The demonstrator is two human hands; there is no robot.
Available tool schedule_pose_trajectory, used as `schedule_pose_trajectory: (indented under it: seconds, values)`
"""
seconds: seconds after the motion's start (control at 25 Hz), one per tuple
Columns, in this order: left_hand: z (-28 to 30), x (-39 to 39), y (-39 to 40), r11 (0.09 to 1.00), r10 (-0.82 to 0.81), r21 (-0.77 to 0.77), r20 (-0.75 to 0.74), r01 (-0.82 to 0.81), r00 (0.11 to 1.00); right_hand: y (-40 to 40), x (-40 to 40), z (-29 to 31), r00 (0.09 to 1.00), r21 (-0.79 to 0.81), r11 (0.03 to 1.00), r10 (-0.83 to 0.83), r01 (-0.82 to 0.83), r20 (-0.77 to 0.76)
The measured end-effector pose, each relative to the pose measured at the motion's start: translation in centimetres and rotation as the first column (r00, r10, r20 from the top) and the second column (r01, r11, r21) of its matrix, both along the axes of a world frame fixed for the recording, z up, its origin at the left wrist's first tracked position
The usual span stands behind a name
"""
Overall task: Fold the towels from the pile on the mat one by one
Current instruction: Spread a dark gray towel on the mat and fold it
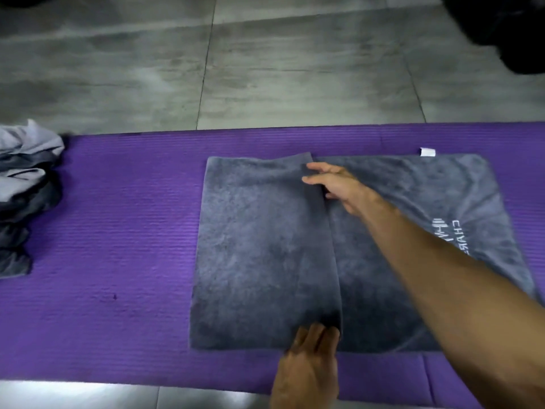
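Grey tile floor, purple mat [118, 231]; grey towel [259, 246] mid-mat, first fold laid. Your left hand [309, 358] and right hand [336, 184] pinch flap edge. Pile [26, 196] at left awaits you

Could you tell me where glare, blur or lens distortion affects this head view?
Head view: glare whitens the tile floor at the bottom left; the towel pile at the left edge is soft and blurred; wide-angle distortion bows the purple mat edge.

grey tiled floor [265, 69] with dark grout lines, a black blurred object [507, 31] far right
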State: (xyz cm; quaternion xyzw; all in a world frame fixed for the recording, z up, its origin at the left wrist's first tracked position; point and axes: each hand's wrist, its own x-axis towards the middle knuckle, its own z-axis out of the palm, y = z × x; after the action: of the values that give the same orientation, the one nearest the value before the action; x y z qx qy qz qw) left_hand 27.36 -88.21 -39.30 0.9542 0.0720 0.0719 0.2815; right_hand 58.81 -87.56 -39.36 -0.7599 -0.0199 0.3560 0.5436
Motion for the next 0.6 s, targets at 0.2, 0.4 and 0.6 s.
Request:
schedule_pose_trajectory:
  seconds: [0.2,0.4,0.6]
  values:
    - [-0.4,0.1,-0.5,0.999,-0.012,-0.052,-0.271,-0.002,0.962,3.1,-0.1,-0.2,0.999,0.027,0.999,-0.039,0.04,-0.013]
    - [0.4,0.5,-1.5,0.997,-0.054,-0.07,-0.218,0.04,0.975,-0.6,0.5,-2.1,0.973,0.155,0.96,-0.229,0.232,-0.04]
    - [-0.1,1.9,-3.7,0.994,-0.101,-0.073,-0.269,0.085,0.958,-3.4,2.2,-2.2,0.977,0.106,0.971,-0.215,0.213,0.011]
